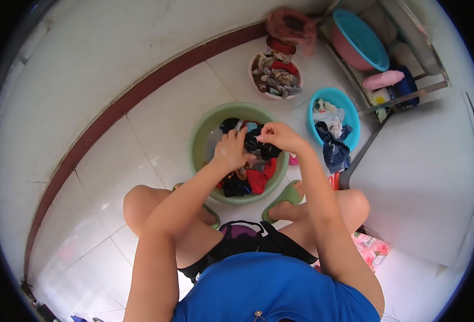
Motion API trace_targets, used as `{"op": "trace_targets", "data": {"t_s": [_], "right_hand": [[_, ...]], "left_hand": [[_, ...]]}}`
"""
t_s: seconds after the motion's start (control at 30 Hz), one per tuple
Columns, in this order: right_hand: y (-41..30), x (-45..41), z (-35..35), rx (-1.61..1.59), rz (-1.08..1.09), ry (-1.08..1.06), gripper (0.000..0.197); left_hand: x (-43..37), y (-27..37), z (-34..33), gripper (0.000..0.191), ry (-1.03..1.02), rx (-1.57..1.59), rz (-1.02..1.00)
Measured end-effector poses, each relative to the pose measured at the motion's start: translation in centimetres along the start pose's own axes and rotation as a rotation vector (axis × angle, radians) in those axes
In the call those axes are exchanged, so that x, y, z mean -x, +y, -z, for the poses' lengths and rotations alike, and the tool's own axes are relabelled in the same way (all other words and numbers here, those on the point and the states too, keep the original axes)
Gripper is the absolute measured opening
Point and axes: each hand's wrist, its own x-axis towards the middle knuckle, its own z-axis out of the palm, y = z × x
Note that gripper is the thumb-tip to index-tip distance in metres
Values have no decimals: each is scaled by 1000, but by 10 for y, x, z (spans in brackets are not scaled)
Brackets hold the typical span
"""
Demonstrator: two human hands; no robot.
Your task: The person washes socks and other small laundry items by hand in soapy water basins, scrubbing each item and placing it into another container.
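A round green plastic basin (196,171) stands on the floor between my feet, holding wet clothes and some cloudy water. Black cloth (270,148) lies in its right part, and red cloth (257,180) in its near part. My left hand (231,152) is over the middle of the basin, fingers spread, above or against the clothes; whether it grips any cloth is not clear. My right hand (277,137) is at the basin's right rim, thumb and index finger pinched together at the black cloth, which seems to be held there.
Beyond the green basin stands a pink basin (254,83) of crumpled clothes. A blue basin (356,120) with denim and pale clothes is at the right. A metal rack (406,96) holds stacked basins (361,40) and a pink bottle (383,79). A pink floral package (373,251) lies beside my right thigh.
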Motion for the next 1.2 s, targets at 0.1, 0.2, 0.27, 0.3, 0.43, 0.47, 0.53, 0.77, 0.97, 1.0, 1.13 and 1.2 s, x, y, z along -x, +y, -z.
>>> {"op": "trace_targets", "data": {"t_s": [0.1, 0.2, 0.27, 0.3, 0.43, 0.47, 0.53, 0.77, 0.97, 1.0, 1.13, 1.2], "right_hand": [[-42, 31, 19, -226, 63, -13, 17], [-74, 57, 29, -275, 131, 77, 17], [-71, 66, 40, -254, 155, 111, 17], [-70, 69, 40, -253, 161, 116, 17], [-56, 76, 36, -657, 180, 189, 18], [-51, 78, 37, -681, 158, 194, 19], [-35, 71, 35, -674, 172, 258, 19], [-29, 71, 20, -1032, 240, 474, 15], [-33, 76, 36, -1255, 307, 508, 17], [-33, 75, 38, -1306, 318, 483, 16], [-18, 74, 45, -1433, 375, 385, 18], [-12, 72, 49, -1490, 368, 372, 24]], "left_hand": [[-11, 8, 9, 51, 248, 239, -208], [-18, 17, 23, 34, 45, 960, -34], [-16, 27, 43, 32, -42, 1299, -27], [-14, 26, 51, 31, -70, 1470, -12], [-6, 23, 68, 29, -183, 1712, -45], [-5, 21, 68, 29, -180, 1707, -46], [-4, 14, 67, 31, -228, 1673, -74], [6, 23, 75, 33, -238, 1576, 0], [9, 38, 75, 50, -211, 1600, 155], [8, 35, 73, 50, -210, 1598, 155], [5, 39, 72, 60, -272, 1598, -2], [4, 43, 72, 63, -272, 1626, -36]]}}
